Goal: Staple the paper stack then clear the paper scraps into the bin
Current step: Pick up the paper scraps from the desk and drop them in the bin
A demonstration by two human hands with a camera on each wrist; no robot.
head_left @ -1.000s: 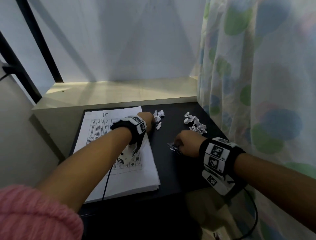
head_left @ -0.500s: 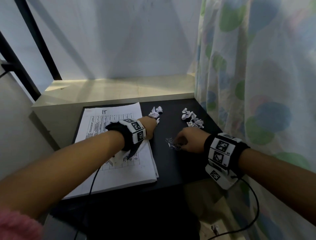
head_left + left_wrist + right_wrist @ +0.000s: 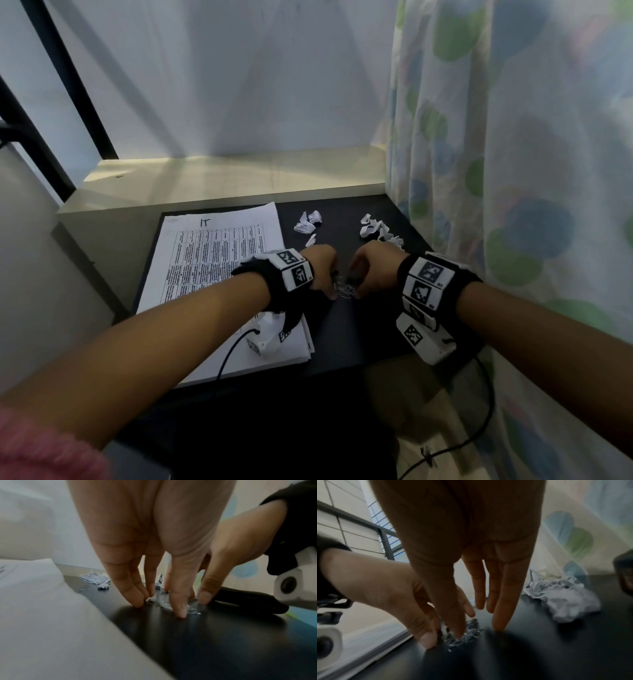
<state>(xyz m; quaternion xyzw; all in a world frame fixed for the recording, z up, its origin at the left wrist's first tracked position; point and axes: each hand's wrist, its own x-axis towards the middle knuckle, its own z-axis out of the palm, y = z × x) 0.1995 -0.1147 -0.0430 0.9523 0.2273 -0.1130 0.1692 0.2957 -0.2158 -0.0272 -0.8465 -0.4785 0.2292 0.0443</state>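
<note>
A small heap of shiny loose staples (image 3: 346, 291) lies on the black table (image 3: 359, 342), right of the printed paper stack (image 3: 212, 260). My left hand (image 3: 334, 294) and right hand (image 3: 356, 291) meet over it. In the left wrist view my left hand (image 3: 159, 605) points its straight fingers down, tips touching the table around the staples (image 3: 163, 601). In the right wrist view my right hand (image 3: 478, 631) also reaches down, thumb tip on the staples (image 3: 464, 635). Crumpled paper scraps (image 3: 308, 221) and a second cluster of scraps (image 3: 376, 231) lie farther back.
A dotted curtain (image 3: 513, 205) hangs along the table's right edge. A pale ledge (image 3: 239, 178) runs behind the table. A black elongated object (image 3: 248, 604) lies on the table behind my right hand. No bin is in view.
My left hand has left the paper stack and moved right to the staple heap. My right hand has stayed at the heap, its fingers now spread down over it.
</note>
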